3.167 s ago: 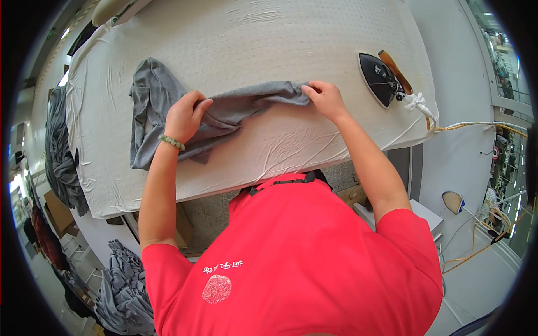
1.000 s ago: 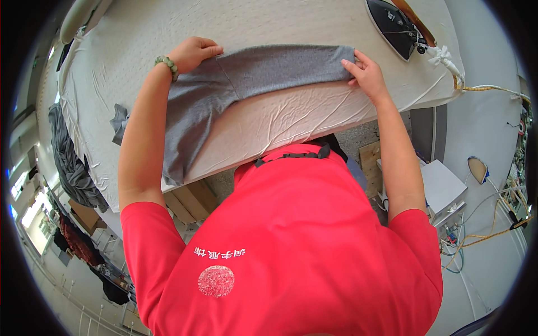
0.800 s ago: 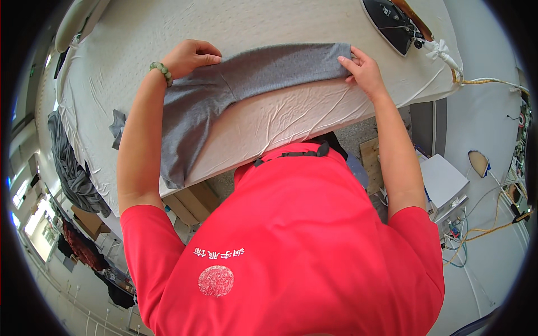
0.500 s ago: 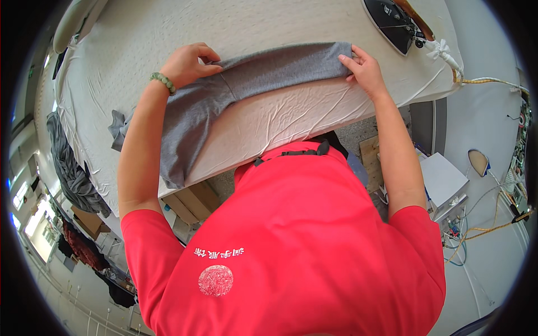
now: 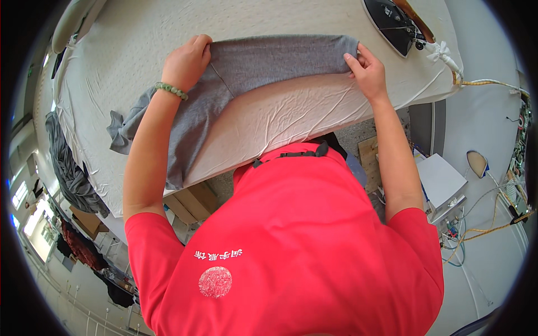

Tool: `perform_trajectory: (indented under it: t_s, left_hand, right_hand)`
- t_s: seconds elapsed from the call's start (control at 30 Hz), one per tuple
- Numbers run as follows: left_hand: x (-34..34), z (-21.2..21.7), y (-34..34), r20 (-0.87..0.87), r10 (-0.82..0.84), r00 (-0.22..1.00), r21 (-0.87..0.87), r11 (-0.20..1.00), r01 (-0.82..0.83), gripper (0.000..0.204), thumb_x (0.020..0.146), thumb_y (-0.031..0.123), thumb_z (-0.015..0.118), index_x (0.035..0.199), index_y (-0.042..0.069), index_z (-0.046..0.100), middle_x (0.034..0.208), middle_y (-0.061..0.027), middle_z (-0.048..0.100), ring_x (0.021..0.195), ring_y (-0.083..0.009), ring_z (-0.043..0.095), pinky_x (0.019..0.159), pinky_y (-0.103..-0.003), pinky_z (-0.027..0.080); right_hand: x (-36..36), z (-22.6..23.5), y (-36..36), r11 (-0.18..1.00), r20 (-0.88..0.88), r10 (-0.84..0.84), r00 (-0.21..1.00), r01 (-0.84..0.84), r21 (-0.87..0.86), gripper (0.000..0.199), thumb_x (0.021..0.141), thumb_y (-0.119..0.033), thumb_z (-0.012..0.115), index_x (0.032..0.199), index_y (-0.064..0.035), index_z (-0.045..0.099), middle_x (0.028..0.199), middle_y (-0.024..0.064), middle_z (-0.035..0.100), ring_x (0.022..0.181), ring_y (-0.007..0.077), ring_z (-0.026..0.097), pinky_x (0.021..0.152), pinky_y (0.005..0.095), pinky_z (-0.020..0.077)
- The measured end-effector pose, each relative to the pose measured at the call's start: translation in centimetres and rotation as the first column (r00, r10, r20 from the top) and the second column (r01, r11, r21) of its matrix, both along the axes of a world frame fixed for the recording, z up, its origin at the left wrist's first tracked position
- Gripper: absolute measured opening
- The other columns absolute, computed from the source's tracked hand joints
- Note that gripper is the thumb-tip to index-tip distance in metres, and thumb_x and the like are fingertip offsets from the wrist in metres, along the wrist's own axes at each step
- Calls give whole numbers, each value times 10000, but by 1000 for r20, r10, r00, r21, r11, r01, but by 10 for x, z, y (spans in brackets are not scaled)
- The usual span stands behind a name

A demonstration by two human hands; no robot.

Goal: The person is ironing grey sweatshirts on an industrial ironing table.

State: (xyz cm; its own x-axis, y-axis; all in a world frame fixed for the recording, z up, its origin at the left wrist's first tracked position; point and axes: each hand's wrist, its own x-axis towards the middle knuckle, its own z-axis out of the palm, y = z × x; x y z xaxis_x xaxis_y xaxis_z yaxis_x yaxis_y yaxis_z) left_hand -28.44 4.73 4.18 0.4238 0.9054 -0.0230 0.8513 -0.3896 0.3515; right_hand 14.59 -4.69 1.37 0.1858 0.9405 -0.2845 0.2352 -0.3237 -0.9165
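A grey knit garment (image 5: 280,61) lies on the cloth-covered table, one sleeve-like length stretched out to the right. My left hand (image 5: 188,63), a green bead bracelet at its wrist, is closed on the garment's upper edge near a seam. At the far end of the sleeve my right hand (image 5: 365,70) pinches the fabric between thumb and fingers. The rest of the garment bunches under my left forearm and drapes toward the near table edge.
The table (image 5: 269,120) has a wrinkled pale cover. A black iron (image 5: 389,25) rests at the far right, its wrapped cord (image 5: 445,56) running off rightward. Grey fabric (image 5: 70,165) hangs over the left edge. A white box-shaped unit (image 5: 441,182) stands below at right.
My left hand has moved up and slightly right, closing on the garment's upper edge. The sleeve now lies straighter and flatter. My right hand has shifted slightly right, still gripping its end.
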Motion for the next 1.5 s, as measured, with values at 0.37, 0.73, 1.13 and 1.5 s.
perform_trajectory:
  t_s: [0.37, 0.73, 1.13, 1.5]
  left_hand:
    - [71, 11, -122, 227, -187, 956, 271, 955, 122, 245, 861, 58, 660, 1100, 93, 700, 1033, -88, 667, 914, -283, 658, 780, -409, 541]
    - [65, 12, -192, 196, 194, 961, 233, 943, -238, 410, 861, 82, 710, 1268, 36, 695, 1338, -157, 622, 1257, -340, 586, 1107, -488, 439]
    - [-142, 8, -101, -135, 504, 853, 232, 853, -467, 337, 990, 264, 737, 1244, 46, 695, 1171, -140, 723, 1110, -352, 675, 969, -471, 520]
    - [-90, 40, -26, 111, 372, 922, 467, 799, -379, 294, 1004, 399, 697, 1103, 123, 722, 1016, -95, 731, 941, -329, 712, 781, -445, 566]
  right_hand:
    - [-24, 43, 3, 995, 593, 66, 802, -96, 19, 467, 950, -155, 750, 1395, -52, 655, 1001, 77, 751, 845, 195, 711, 746, 337, 578]
    - [-191, 21, 53, 575, 724, 388, 570, -764, 293, 203, 893, -110, 709, 1091, -104, 752, 1048, 87, 730, 979, 292, 707, 856, 412, 570]
    - [-199, -23, 53, 355, 779, 322, 537, -832, 427, 335, 947, -206, 687, 1266, -106, 702, 1365, 58, 648, 1283, 268, 600, 1112, 416, 461]
    - [-207, -23, 50, 460, 867, 284, 408, -852, 251, 575, 1011, -389, 624, 1527, -152, 531, 1625, 54, 471, 1520, 247, 401, 1282, 467, 270]
